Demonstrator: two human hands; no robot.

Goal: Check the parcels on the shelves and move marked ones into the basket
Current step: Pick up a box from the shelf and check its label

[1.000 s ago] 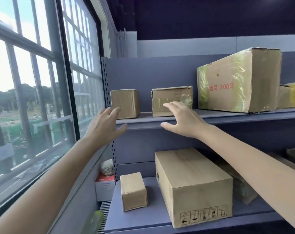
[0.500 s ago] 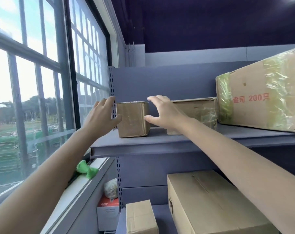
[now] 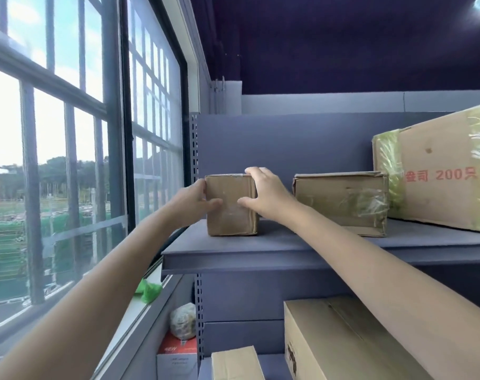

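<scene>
At frame centre we grip the small parcel [image 3: 231, 205] with both hands: left hand [image 3: 191, 202] on its left side, right hand [image 3: 263, 194] over its top right corner. It stands upright on the upper shelf [image 3: 260, 246], a wider parcel [image 3: 340, 202] to its right.

Both forearms are showing bare from the lower frame edge to the wrists, with no sleeve edge visible. The left hand [image 3: 191, 205] and right hand [image 3: 266, 196] are appearing bare, fingers uncovered. Nails are reading too small to assess.
</scene>
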